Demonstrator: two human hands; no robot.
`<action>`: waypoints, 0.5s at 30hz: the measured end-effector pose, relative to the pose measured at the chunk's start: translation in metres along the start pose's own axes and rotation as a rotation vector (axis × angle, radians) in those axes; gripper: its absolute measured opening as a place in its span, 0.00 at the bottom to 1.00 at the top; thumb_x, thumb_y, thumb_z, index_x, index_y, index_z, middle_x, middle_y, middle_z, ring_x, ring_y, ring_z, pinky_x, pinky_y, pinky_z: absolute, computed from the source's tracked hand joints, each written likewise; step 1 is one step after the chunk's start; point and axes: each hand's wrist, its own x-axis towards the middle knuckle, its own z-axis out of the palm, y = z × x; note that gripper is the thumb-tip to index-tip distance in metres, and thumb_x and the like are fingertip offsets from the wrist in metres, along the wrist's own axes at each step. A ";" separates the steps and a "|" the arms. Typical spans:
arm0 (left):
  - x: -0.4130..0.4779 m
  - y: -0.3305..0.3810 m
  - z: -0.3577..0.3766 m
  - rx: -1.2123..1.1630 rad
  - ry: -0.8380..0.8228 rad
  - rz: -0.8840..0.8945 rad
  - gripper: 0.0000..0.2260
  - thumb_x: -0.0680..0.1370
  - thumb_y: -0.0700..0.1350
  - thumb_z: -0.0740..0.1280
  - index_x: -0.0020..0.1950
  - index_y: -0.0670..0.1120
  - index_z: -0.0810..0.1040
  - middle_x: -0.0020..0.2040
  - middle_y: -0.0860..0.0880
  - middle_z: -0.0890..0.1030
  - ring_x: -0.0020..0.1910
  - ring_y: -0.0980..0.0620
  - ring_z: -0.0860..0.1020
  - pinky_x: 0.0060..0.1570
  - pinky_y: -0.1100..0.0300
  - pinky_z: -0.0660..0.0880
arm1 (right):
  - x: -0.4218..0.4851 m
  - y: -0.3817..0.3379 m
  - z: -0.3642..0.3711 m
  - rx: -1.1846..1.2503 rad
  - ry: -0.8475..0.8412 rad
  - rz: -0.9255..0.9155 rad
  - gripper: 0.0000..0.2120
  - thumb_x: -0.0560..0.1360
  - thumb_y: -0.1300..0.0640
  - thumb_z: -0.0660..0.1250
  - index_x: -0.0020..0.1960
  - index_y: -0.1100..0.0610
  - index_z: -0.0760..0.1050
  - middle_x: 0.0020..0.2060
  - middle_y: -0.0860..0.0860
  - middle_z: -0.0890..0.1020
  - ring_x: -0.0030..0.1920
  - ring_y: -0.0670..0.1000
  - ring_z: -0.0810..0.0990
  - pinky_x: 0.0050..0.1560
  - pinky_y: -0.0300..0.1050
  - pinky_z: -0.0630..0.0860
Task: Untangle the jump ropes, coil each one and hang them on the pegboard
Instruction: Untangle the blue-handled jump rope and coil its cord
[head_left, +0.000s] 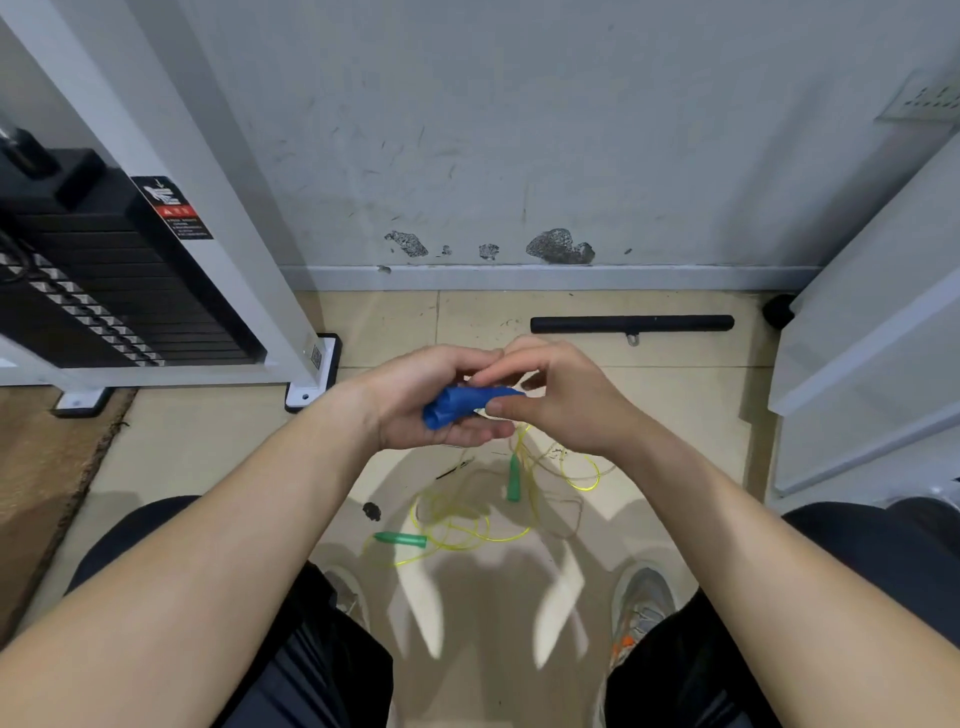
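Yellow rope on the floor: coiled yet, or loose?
Loose: the yellow rope sprawls in crossing loops over the floor, near green handle and far green handle well apart.

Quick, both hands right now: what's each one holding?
Left hand: closed around the blue handle.
Right hand: fingers curled, pinching the narrow end of the same handle.

No word or number can be read for certain; up and far to the left of the fingers (483, 359), a black warning sticker (174, 208) sits on the white upright (223, 270) of the weight machine; it bears a white hand pictogram, a red band with white warning triangles, and lines of white print too small to read; left of the fingers, low on the same upright, is a small blurred QR-code label (316, 356).
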 end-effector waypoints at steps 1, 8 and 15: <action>0.001 0.001 -0.002 -0.009 0.000 0.017 0.12 0.81 0.52 0.64 0.58 0.44 0.79 0.43 0.46 0.83 0.36 0.48 0.83 0.29 0.64 0.78 | 0.001 0.001 0.001 -0.023 0.030 -0.003 0.13 0.70 0.65 0.76 0.49 0.50 0.85 0.46 0.49 0.80 0.45 0.43 0.77 0.48 0.30 0.70; -0.004 0.006 -0.019 0.101 -0.189 0.194 0.14 0.79 0.40 0.64 0.65 0.44 0.77 0.50 0.46 0.82 0.31 0.53 0.74 0.24 0.66 0.68 | 0.001 0.013 -0.020 0.027 -0.042 0.092 0.30 0.69 0.51 0.79 0.68 0.46 0.72 0.61 0.43 0.77 0.65 0.40 0.74 0.62 0.38 0.71; -0.019 0.011 -0.037 0.389 -0.239 0.219 0.15 0.77 0.39 0.66 0.63 0.48 0.70 0.57 0.42 0.83 0.32 0.49 0.76 0.25 0.62 0.72 | -0.003 0.018 -0.036 0.211 -0.130 0.238 0.08 0.76 0.51 0.71 0.45 0.56 0.82 0.31 0.45 0.77 0.33 0.47 0.71 0.40 0.43 0.70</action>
